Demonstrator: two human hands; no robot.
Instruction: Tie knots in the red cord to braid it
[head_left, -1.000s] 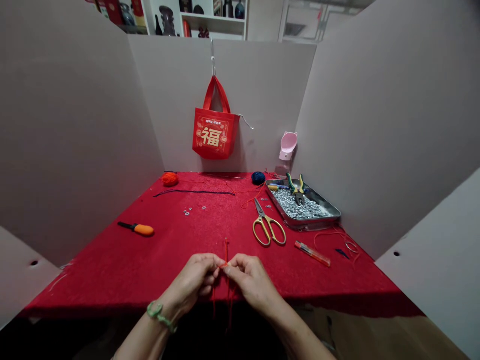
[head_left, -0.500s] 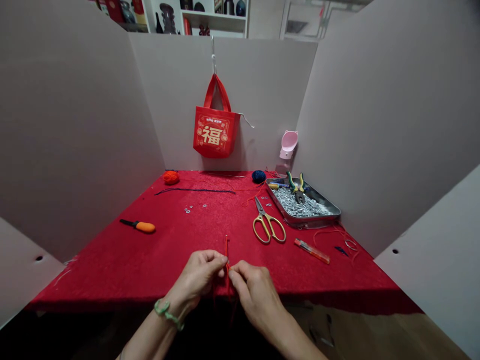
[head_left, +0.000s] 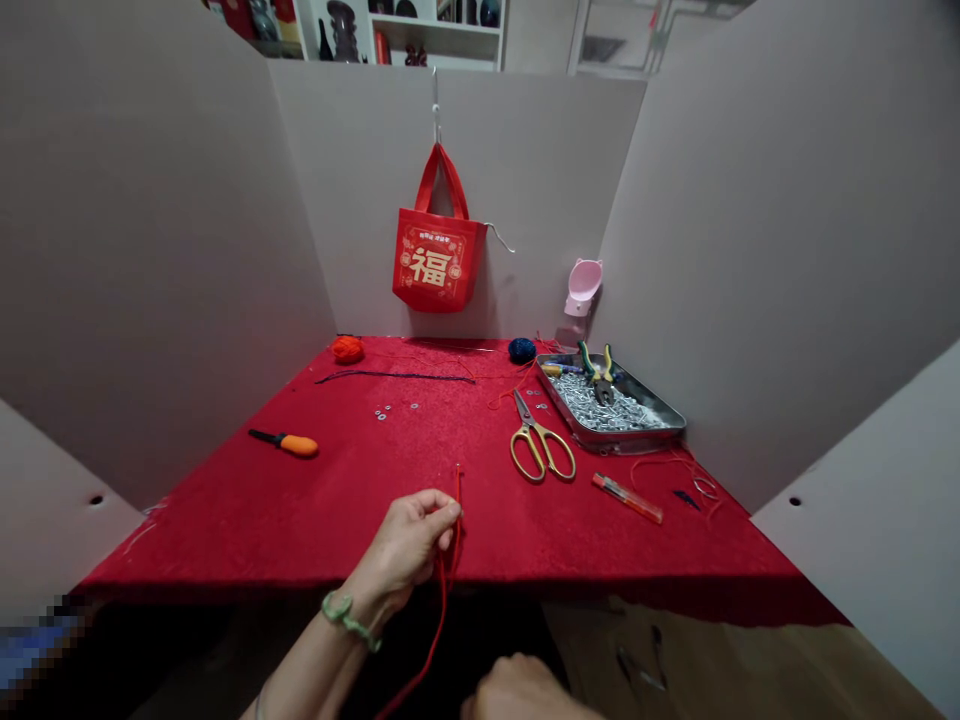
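Red cord (head_left: 441, 620) runs from a small pin-like fastening (head_left: 459, 468) on the red cloth down past the table's front edge. Thumb and fingers of my left hand (head_left: 412, 535) pinch this cord just below the fastening, and loose strands hang under the hand. A green braided bracelet (head_left: 349, 620) circles my left wrist. Below the table edge, at the bottom of the view, my right hand (head_left: 517, 690) shows its back and bent knuckles. Its fingers look curled, and whatever they hold, if anything, is hidden.
Gold-handled scissors (head_left: 541, 445) and a cutter with an orange-red tip (head_left: 628, 498) lie to the right. Behind them a metal tray (head_left: 679, 425) holds small metal pieces and pliers (head_left: 600, 378). An orange-handled tool (head_left: 296, 445) lies left. Yarn balls (head_left: 347, 349) sit at the back.
My right hand has left the cord beside my left hand and moved down toward me, below the table edge. My left hand keeps its pinch. The view has shifted slightly.
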